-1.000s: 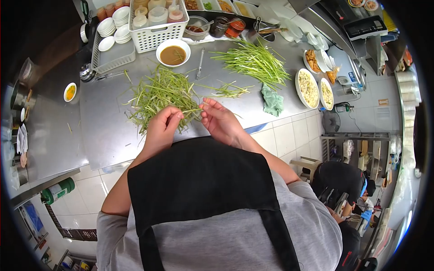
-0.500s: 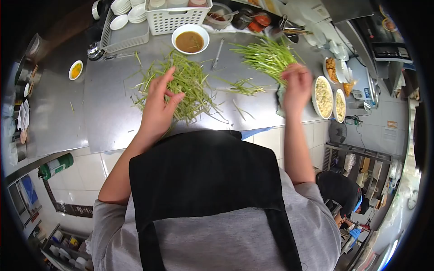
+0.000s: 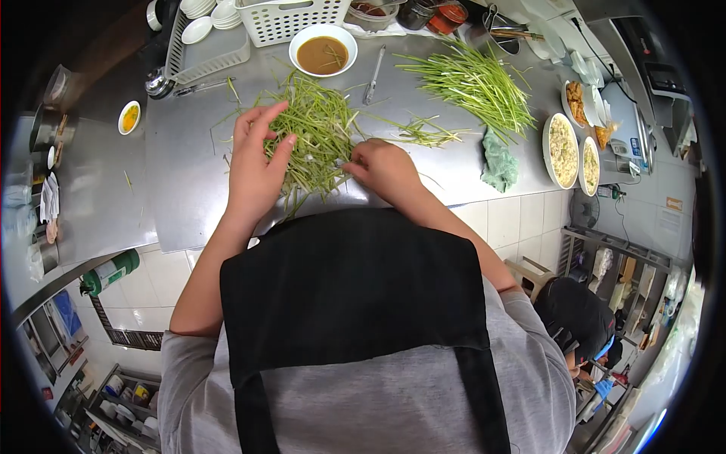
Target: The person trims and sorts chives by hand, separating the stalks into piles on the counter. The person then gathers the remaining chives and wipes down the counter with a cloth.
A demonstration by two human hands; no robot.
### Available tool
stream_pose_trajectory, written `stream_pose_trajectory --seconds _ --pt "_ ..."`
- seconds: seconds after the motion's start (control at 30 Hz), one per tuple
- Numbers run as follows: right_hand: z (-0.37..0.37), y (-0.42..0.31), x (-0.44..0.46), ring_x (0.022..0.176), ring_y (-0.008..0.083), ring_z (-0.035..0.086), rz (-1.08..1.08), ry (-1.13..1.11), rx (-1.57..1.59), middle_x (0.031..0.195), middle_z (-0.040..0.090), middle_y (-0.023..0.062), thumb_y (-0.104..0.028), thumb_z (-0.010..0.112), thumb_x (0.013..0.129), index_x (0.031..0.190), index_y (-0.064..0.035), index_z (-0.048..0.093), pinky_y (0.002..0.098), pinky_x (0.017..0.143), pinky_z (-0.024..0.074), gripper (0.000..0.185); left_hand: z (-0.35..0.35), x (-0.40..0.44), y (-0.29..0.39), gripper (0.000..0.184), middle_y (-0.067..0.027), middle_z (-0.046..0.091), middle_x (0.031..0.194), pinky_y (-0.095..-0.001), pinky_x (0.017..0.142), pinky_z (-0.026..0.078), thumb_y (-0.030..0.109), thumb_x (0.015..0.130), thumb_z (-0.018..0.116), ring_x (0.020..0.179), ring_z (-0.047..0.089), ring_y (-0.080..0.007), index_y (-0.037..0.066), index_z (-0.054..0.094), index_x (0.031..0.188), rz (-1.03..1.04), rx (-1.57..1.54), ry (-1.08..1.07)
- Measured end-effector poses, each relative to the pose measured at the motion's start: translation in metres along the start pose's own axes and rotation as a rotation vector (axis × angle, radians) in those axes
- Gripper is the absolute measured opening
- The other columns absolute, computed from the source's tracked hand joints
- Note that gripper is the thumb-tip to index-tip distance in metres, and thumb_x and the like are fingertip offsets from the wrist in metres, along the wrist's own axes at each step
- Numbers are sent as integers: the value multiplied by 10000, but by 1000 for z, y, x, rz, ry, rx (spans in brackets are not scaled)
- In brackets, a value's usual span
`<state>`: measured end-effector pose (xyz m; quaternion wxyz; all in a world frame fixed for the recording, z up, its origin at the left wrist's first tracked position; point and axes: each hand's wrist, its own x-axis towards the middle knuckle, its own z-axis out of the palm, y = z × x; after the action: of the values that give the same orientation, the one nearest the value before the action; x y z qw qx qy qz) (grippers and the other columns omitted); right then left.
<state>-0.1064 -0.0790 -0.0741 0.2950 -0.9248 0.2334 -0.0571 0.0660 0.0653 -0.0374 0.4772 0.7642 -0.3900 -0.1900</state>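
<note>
Looking down from the head camera, I have the black apron (image 3: 355,295) nearest me, with both forearms reaching past it over the metal table (image 3: 189,197). My left hand (image 3: 255,163) is spread, thumb apart from the fingers, at the left side of a loose pile of green stalks (image 3: 314,121); I cannot tell whether it touches them. My right hand (image 3: 384,170) has its fingers bent and drawn together at the pile's right edge; whether they pinch a stalk, I cannot make out. The pile lies between the two hands and spreads beyond them.

To its right I see a few loose strands (image 3: 431,132), then a crumpled green cloth (image 3: 499,160) and two oval dishes of pale food (image 3: 547,151). Farther back stand a white bowl of brown liquid (image 3: 323,74), a slim metal tool (image 3: 376,73) and a straighter bundle of green stalks (image 3: 476,87). Behind the bowl, I see a white perforated basket (image 3: 257,34).
</note>
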Motion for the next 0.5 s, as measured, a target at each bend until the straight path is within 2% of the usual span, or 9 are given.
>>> stream_pose_trajectory --seconds 0.03,0.1,0.13,0.2,0.33,0.4,0.43,0.47,0.5 --pt "5 1 2 713 296 621 -20 -12 -56 762 628 120 -210 679 788 782 -48 637 390 652 494 167 1 0 -2 424 -104 454 1220 -289 777 455 66 852 617 927 528 -177 125 536 1264 6 0 -4" --pt "10 5 5 705 319 617 -41 -2 -115 751 614 136 -180 657 779 726 -36 597 416 657 496 164 2 -3 -7 302 -41 515 1150 -237 683 418 90 860 624 845 516 -108 123 615 1160 89 23 -11" --pt "8 5 4 705 319 617 -37 -1 -116 751 614 136 -180 657 779 726 -36 597 416 657 496 164 2 -4 -6 302 -41 515 1150 -237 683 418 90 860 624 845 516 -108 123 615 1160 91 21 -14" --pt "-5 0 4 702 320 617 -5 43 -4 755 613 137 -159 648 770 740 -33 604 417 655 496 136 0 -8 -5 205 -31 561 1042 -237 655 412 96 855 637 788 515 -107 94 655 1060 -15 -40 -131" --pt "-34 -22 -3 688 311 616 27 45 123 760 620 136 -122 664 769 791 -24 627 395 646 492 107 6 -12 -15 173 -27 575 986 -237 638 407 100 854 643 744 508 -105 87 668 1025 -40 -97 -250" --pt "-41 -31 -7 683 305 613 32 26 144 769 625 136 -114 670 773 808 -24 633 384 638 487 104 12 -11 -10 171 -30 576 981 -249 649 416 96 853 642 766 523 -131 98 674 1021 -32 -111 -304" --pt "-42 -34 -9 634 244 578 10 24 176 748 616 114 -105 672 784 826 -22 639 347 606 470 99 15 -11 -4 171 -30 576 981 -249 649 416 96 853 642 766 523 -131 98 674 1021 -28 -114 -305" --pt "-43 -37 -11 586 182 543 -12 22 207 726 606 92 -97 674 795 843 -19 646 310 573 453 96 19 -12 6 171 -30 580 966 -264 656 425 98 839 653 775 529 -149 106 682 1007 162 -41 -135" --pt "-44 -40 -12 586 182 543 -10 22 206 726 606 92 -97 674 795 843 -19 646 310 573 453 96 20 -13 13 171 -29 584 952 -280 663 434 100 826 663 784 536 -167 115 690 994 350 34 36"
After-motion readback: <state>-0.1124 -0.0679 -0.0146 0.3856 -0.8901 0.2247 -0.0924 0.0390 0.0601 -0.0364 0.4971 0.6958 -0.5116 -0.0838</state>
